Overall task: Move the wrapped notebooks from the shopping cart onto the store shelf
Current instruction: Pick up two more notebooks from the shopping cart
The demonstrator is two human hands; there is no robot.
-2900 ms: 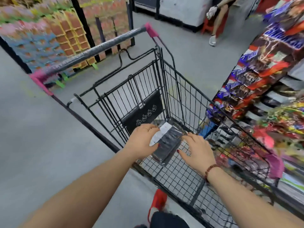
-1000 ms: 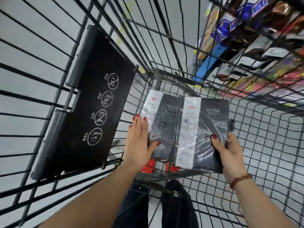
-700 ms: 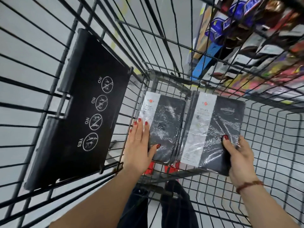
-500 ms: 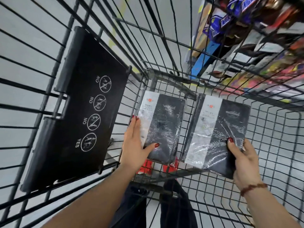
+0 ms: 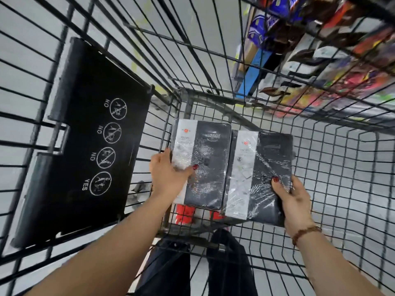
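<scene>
Head view, looked straight down into shopping cart [image 5: 342, 167]. Left notebook [image 5: 208, 163] and right notebook [image 5: 265, 174], both black with a pale band under glossy film, found low in the basket toward the left edge of the cart floor, covers up. Inner long edges touching or slightly overlapped, not resolvable which. Likewise not resolvable whether resting on the wire floor or lifted just off it. Left hand [image 5: 168, 176] clamped on left notebook at its left edge, with thumb flat across the cover and fingers tucked out of sight beside or beneath. Right hand [image 5: 294, 199] clamped on right notebook at its near-right corner, with thumb on the cover and fingers curled round the edge. One notebook per hand, judged chosen for a single lift of both. Grips taken at the outer edges, probably against slip on the slick film and for an easy parting at the inner edges. Black child-seat flap [image 5: 85, 142] with printed warning symbols hung on the cart wall just left of left hand; room there tight. Store shelf [image 5: 333, 67] seen through the cart's right wall, stocked with bright packets, blurred. Step in hand judged as pick-up, with no notebook on the shelf in view. Next move likely up over the rim, then right toward the shelf.
</scene>
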